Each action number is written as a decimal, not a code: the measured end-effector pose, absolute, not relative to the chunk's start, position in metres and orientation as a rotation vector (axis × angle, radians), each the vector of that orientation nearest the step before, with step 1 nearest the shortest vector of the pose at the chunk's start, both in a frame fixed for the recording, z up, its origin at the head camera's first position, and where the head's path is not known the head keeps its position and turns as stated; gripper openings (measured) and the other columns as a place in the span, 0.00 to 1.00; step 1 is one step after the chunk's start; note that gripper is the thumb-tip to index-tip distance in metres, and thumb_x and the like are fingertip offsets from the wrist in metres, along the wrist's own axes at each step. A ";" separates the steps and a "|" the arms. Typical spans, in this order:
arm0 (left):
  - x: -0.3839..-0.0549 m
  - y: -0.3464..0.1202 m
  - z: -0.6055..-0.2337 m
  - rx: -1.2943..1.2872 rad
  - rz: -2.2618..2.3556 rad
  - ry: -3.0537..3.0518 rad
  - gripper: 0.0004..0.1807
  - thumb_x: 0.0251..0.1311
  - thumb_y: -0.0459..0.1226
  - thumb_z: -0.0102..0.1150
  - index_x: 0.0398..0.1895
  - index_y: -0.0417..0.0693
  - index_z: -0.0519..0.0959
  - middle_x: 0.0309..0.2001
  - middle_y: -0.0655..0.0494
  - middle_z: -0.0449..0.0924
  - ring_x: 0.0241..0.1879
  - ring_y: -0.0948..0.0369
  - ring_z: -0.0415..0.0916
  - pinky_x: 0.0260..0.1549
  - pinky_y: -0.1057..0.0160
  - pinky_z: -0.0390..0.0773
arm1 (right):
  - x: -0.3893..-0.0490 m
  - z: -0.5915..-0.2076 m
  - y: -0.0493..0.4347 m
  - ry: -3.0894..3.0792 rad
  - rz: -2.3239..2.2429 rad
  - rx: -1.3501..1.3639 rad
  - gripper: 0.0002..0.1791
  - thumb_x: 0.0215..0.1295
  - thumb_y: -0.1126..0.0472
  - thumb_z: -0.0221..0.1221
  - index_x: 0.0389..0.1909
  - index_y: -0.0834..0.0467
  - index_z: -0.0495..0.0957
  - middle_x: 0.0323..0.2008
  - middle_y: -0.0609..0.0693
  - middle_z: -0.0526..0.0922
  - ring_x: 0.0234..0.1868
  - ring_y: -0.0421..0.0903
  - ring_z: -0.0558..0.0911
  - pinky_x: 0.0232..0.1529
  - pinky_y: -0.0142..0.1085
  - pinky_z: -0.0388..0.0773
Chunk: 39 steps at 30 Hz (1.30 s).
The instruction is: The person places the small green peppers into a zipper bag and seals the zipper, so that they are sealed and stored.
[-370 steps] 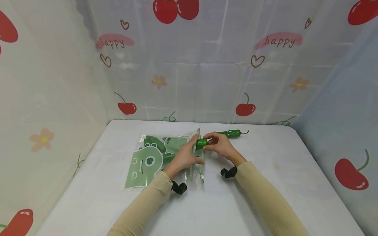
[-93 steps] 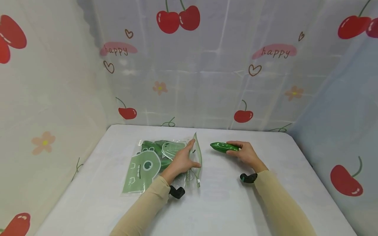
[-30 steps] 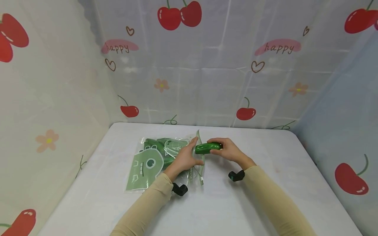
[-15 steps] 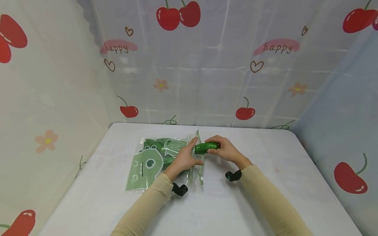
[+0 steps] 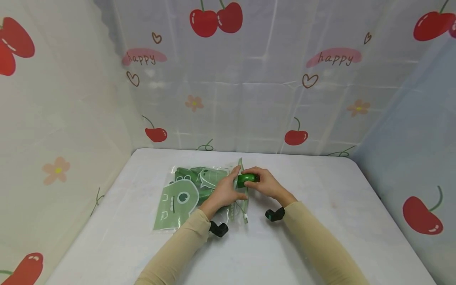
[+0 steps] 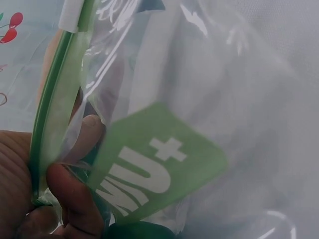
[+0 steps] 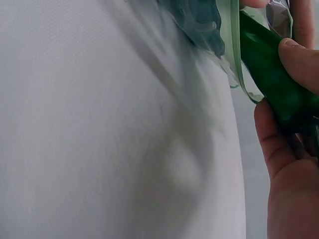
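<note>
A clear plastic zip bag with a green cartoon face lies flat, its mouth to the right, with several long green vegetables inside. My left hand grips the bag beside its mouth; in the left wrist view, finger and thumb curl at the green zip edge. My right hand holds a shiny green chili pepper at the opening. In the right wrist view, the pepper has its front end past the bag's green rim, thumb and fingers around its rear.
A white table lies under everything. Curtains printed with cherries and flowers stand behind and at both sides. A white zip slider sits on the bag's edge. Black wrist cameras hang below both wrists.
Another pepper at the bag's mouth and one lying behind it show earliest. Later my right hand holds a pepper out to the right, then brings it left and pushes it partly into the bag.
</note>
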State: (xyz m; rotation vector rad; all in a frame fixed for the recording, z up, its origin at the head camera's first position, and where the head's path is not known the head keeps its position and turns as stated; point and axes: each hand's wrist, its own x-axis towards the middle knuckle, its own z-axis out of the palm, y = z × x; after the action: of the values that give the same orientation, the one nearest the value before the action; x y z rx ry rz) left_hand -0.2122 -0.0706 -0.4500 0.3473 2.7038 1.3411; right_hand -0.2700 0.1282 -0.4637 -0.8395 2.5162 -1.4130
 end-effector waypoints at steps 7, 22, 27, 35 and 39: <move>-0.211 -0.070 -0.450 0.357 1.331 2.705 0.61 0.50 0.37 0.81 0.84 0.56 0.51 0.84 0.54 0.49 0.80 0.50 0.54 0.76 0.47 0.63 | -0.269 -0.464 0.123 2.513 -1.455 -0.817 0.24 0.63 0.63 0.71 0.61 0.55 0.82 0.62 0.55 0.83 0.52 0.48 0.81 0.47 0.35 0.81; -0.213 -0.069 -0.453 0.330 1.339 2.720 0.61 0.49 0.38 0.81 0.84 0.58 0.52 0.84 0.55 0.49 0.80 0.49 0.53 0.77 0.47 0.61 | -0.265 -0.463 0.145 2.413 -1.622 -0.607 0.24 0.67 0.65 0.67 0.63 0.63 0.77 0.58 0.61 0.81 0.55 0.57 0.83 0.49 0.36 0.84; -0.213 -0.069 -0.454 0.329 1.316 2.743 0.62 0.48 0.39 0.82 0.84 0.58 0.52 0.83 0.56 0.50 0.80 0.50 0.54 0.77 0.48 0.61 | -0.266 -0.462 0.147 2.365 -1.692 -0.579 0.24 0.70 0.63 0.65 0.64 0.67 0.76 0.59 0.62 0.82 0.53 0.52 0.85 0.53 0.36 0.85; -0.214 -0.070 -0.454 0.341 1.311 2.744 0.62 0.49 0.40 0.81 0.84 0.58 0.51 0.83 0.55 0.50 0.80 0.51 0.53 0.77 0.49 0.61 | -0.266 -0.460 0.145 2.178 -1.826 -0.548 0.22 0.76 0.60 0.59 0.63 0.69 0.74 0.61 0.69 0.78 0.53 0.48 0.85 0.56 0.35 0.85; -0.214 -0.069 -0.454 0.345 1.296 2.752 0.62 0.49 0.40 0.81 0.84 0.58 0.51 0.83 0.55 0.50 0.80 0.51 0.54 0.77 0.49 0.61 | -0.266 -0.460 0.143 2.098 -1.871 -0.516 0.24 0.79 0.59 0.56 0.65 0.73 0.72 0.62 0.72 0.76 0.54 0.48 0.86 0.56 0.33 0.84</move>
State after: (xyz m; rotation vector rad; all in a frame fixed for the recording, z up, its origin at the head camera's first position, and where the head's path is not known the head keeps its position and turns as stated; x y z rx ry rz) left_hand -0.2140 -0.0694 -0.4536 0.3454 2.7522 1.2964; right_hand -0.2656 0.1427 -0.4600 -0.5160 2.0977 -1.8705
